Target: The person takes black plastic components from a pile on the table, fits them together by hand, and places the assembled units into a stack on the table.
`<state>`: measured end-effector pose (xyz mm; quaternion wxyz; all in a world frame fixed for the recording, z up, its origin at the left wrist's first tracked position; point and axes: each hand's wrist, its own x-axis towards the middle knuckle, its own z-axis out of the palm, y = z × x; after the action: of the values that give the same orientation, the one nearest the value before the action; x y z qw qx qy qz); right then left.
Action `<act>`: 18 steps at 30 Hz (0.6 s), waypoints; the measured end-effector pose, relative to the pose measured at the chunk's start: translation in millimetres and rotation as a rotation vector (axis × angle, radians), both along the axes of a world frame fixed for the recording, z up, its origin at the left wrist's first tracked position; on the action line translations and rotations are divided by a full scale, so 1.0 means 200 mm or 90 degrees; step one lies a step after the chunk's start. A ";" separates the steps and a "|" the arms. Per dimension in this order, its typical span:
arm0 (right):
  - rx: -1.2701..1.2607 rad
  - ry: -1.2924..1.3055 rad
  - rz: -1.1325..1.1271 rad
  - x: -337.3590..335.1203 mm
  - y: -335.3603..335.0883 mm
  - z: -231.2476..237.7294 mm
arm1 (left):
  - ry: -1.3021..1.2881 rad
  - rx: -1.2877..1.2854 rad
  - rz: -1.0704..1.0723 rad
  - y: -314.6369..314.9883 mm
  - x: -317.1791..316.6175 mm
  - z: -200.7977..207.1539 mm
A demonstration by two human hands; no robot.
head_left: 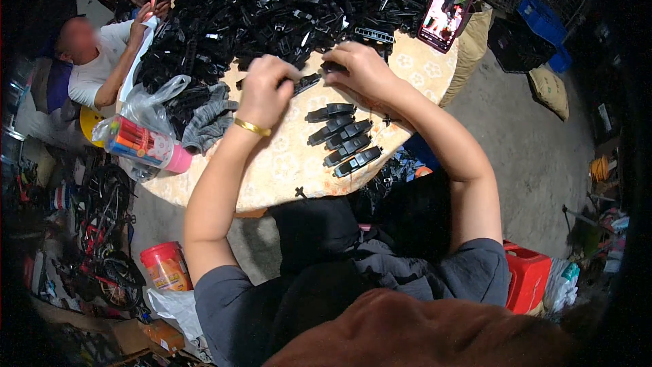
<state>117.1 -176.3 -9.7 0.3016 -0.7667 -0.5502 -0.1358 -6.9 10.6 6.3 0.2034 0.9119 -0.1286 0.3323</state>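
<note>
A large heap of black plastic parts (272, 10) covers the far side of the table. At the heap's near edge, my left hand (267, 88) has its fingers bent and smeared by motion. One long black part (307, 83) lies by its thumb; whether the hand grips it cannot be made out. My right hand (358, 68), to the right, curls its fingers round a dark plastic part (333, 66), mostly hidden beneath them. Nearer me, several assembled black pieces (348, 144) sit in a slanting row. A small black cross-shaped piece (300, 192) is near the front edge.
The table has a pale flowered cloth (272, 170). A phone (445, 15) stands at the far right. On the left are a clear container of coloured pens (142, 143), a plastic bag (153, 102) and grey gloves (207, 119). Another person (102, 61) sits at the far left.
</note>
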 end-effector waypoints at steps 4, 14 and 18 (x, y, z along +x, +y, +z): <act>-0.129 0.024 0.009 -0.05 -0.07 0.05 | 0.054 0.041 -0.191 -0.10 -0.04 -0.02; -0.171 -0.004 0.016 -0.02 -0.19 0.03 | 0.226 -0.170 -0.164 -0.12 -0.05 0.02; -0.153 0.005 0.000 -0.06 -0.16 0.04 | 0.259 0.023 -0.046 -0.05 -0.06 -0.01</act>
<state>104.4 -208.0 -2.4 0.2097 -0.7980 -0.5611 -0.0659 -19.3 0.8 4.2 0.2202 0.9586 -0.1234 0.1315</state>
